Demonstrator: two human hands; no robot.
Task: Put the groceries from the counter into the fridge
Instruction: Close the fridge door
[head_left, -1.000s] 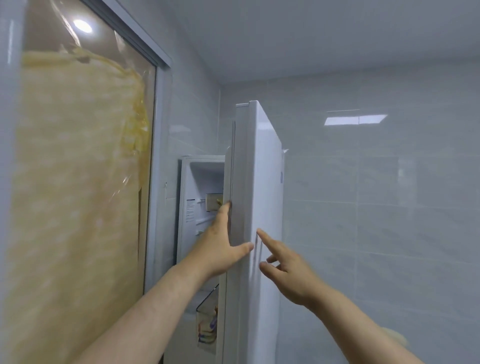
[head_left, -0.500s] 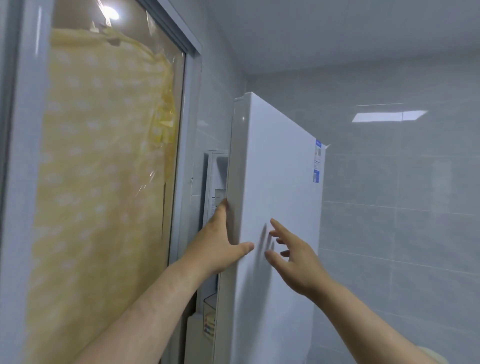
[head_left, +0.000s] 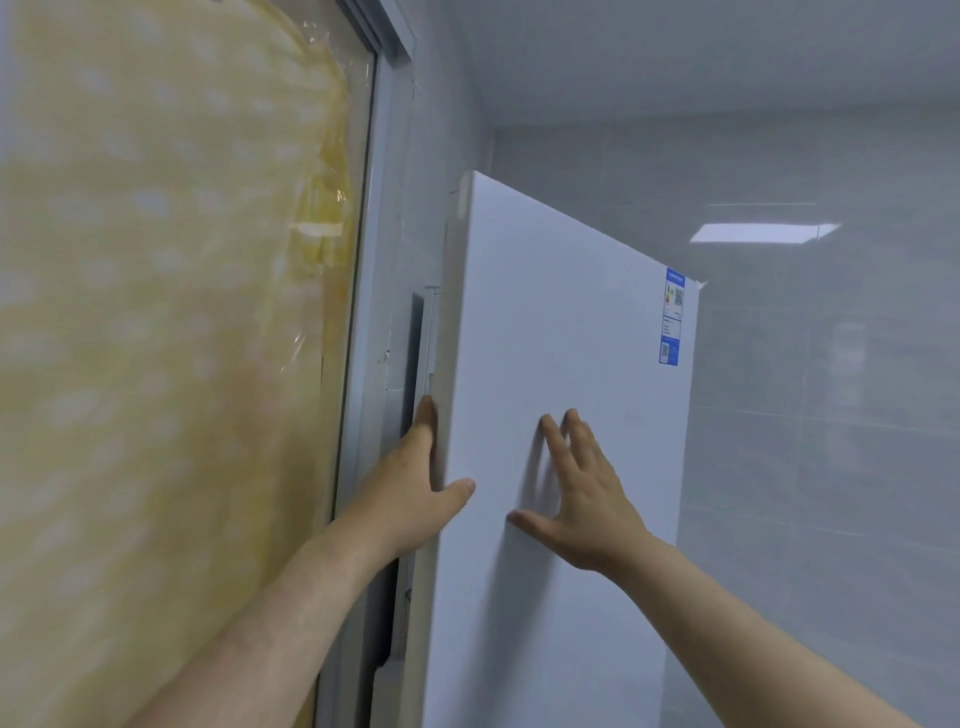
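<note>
The white fridge door (head_left: 571, 338) fills the middle of the view, nearly closed against the fridge body (head_left: 428, 332), of which only a thin strip shows. My left hand (head_left: 415, 493) lies along the door's left edge, fingers straight up the edge and thumb on the front face. Flat on the door's front, my right hand (head_left: 582, 499) presses with its fingers spread. No groceries are in view, and the inside of the fridge is hidden.
A window with a yellow patterned covering (head_left: 156, 338) and a grey frame (head_left: 363, 364) stands close on the left. Grey tiled wall (head_left: 831, 415) runs behind and to the right. A blue label (head_left: 672, 317) sits near the door's upper right corner.
The door has swung from well open to nearly closed, hiding the shelves and door bin. My right hand went from pointing near the door to lying flat on it.
</note>
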